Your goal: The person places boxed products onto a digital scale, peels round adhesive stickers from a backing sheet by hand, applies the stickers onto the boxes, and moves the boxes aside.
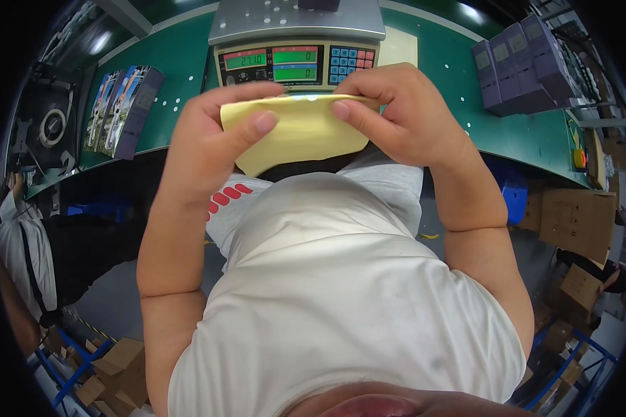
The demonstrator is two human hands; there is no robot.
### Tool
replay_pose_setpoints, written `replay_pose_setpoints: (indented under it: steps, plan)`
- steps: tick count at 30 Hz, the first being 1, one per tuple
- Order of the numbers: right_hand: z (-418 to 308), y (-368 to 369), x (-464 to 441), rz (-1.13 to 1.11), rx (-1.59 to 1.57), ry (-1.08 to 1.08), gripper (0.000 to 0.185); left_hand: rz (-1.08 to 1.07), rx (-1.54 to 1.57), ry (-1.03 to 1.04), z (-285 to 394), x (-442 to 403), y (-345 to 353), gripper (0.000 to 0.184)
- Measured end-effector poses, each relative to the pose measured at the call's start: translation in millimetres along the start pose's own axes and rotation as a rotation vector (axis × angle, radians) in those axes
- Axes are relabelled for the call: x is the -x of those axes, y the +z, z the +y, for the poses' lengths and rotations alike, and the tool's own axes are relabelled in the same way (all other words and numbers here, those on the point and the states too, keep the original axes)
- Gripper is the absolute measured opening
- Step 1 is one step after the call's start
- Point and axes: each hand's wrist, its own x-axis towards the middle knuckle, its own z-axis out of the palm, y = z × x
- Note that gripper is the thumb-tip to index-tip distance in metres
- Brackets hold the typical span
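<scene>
A yellow sheet (302,135) is held up at the near edge of the green bench (181,69), its top edge gripped at either end: the left hand (212,135) lays its thumb on the near face with fingers bent behind, the right hand (407,115) pinches between thumb and curled fingers; both forearms (172,240) reach forward, and a scale (295,40) stands beyond
</scene>
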Motion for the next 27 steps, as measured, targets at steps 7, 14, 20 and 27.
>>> replay_pose_setpoints:
  steps: [7, 14, 20, 27]
  plan:
    - [-4.5, 3.5, -13.7, 0.294, 0.378, -0.454, 0.014, -0.039, -0.418, 0.028, -4.2, 3.7, -4.1, 0.02]
    - [-2.9, 7.3, -19.2, 0.189, 0.487, -0.519, 0.02, -0.073, -0.588, 0.103, 4.4, 4.6, 0.7, 0.018]
    - [-4.9, -7.5, -26.8, 0.153, 0.402, -0.516, 0.018, -0.079, -0.597, 0.289, -4.9, 3.0, -5.1, 0.016]
    - [-15.5, -101.4, -100.5, 0.545, 0.552, -0.204, 0.01, -0.135, -0.592, 0.2, -23.2, 3.0, -9.6, 0.016]
